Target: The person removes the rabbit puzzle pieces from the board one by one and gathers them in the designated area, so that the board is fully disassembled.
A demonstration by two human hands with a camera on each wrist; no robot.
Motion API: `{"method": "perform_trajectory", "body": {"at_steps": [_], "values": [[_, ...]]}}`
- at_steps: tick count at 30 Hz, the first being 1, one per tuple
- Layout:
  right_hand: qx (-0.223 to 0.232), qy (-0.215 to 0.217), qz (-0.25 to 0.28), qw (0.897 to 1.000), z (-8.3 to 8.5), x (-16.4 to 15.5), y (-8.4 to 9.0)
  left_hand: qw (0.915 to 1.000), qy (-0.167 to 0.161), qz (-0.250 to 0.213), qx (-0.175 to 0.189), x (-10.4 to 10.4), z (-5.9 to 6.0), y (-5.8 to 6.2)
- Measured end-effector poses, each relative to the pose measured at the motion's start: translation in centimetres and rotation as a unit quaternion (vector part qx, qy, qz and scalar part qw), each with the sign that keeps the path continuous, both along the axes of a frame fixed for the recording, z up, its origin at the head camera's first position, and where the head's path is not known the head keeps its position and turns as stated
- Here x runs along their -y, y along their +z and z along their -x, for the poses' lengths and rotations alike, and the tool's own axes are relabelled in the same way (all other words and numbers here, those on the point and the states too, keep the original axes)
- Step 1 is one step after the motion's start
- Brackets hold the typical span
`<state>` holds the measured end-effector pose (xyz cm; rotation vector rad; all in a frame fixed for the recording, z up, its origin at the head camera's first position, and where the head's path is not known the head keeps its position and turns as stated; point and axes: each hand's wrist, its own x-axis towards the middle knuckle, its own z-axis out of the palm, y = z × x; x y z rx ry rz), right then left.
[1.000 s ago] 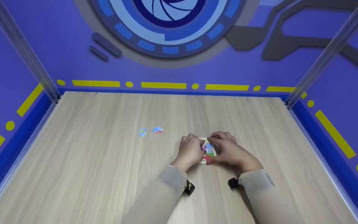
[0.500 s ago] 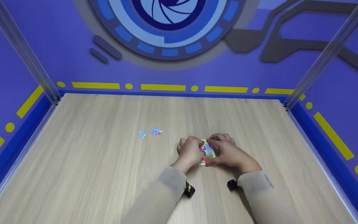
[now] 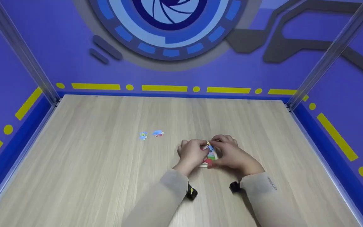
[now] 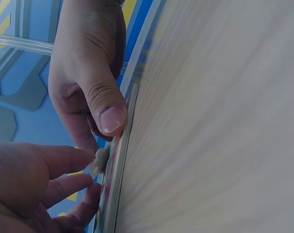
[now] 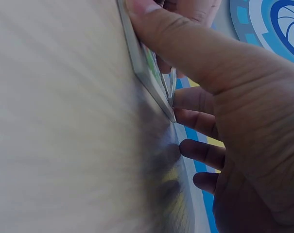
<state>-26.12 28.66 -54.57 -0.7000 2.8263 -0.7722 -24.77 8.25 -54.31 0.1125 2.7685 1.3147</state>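
Note:
A small picture jigsaw board (image 3: 212, 157) with a pale rim lies on the table between both hands. The left hand (image 3: 194, 155) covers its left side. Between thumb and fingers this hand pinches a small jigsaw piece (image 4: 101, 159), seen mostly edge-on from the left wrist. From the right, the right hand (image 3: 234, 155) holds the board, with its thumb (image 4: 110, 116) at the near edge and its forefinger at the far edge. A thin flat piece (image 5: 172, 87) stands tilted up from the board beside the right fingertips. Much of the picture is hidden by the hands.
Two loose jigsaw pieces lie farther back on the left: a blue one with a yellow-green spot (image 3: 143, 135) and a blue, white and red one (image 3: 158, 133). Blue printed walls (image 3: 175, 75) enclose the wooden table (image 3: 90, 164) at the back and sides.
The left thumb and fingers have shifted slightly over the board, and a piece at its far edge now looks tilted. The right hand keeps its hold. The loose pieces have stayed put.

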Motion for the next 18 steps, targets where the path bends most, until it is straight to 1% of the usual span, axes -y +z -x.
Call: {"method": "perform_trajectory", "body": {"at_steps": [5,12,18], "values": [[0.000,0.002,0.002,1.000,-0.08,0.01,0.00,0.9995,0.001,0.016,-0.027,-0.09,0.01,-0.15],[0.003,0.000,0.002,1.000,-0.14,0.11,0.07,0.9991,0.007,0.025,-0.034,-0.13,0.10,-0.12],[0.001,0.000,0.002,1.000,-0.11,0.03,0.08,0.9990,0.015,0.030,-0.030,-0.19,0.11,0.03]]}}
